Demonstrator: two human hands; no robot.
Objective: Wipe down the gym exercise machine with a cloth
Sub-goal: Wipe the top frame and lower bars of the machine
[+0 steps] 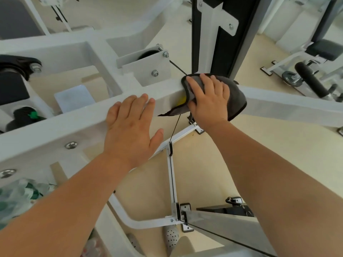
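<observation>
**A:** Pale cream floor [204,173] below, white gym frames all round. What's nearest?

**B:** The left hand [130,130]. Its fingers are straight and close together, and the palm lies flat on the broad white painted steel beam [55,130] of the machine. It braces and holds nothing.

**A:** And the cloth?

**B:** Just beyond, on the same beam. The soft dark grey cloth [237,97] is draped over the beam's top and near edge, in front of the black upright column [222,34]. The right hand [209,99] lies on it with fingers spread, pressing it against the metal rather than pinching it.

**A:** How will it handle?

**B:** Light and limp, I judge. It folds over the edge and one corner hangs loose. A flat palm on its middle should slide it without bunching. The beam looks rigid and smooth, so it should glide.

**A:** Anything to mind?

**B:** The thin black cable [175,127] runs just beside the hanging corner, and the cloth could snag on it. Beyond that is the white pulley bracket [148,69]. Farther off stands another machine with a black roller pad [311,80].
</observation>
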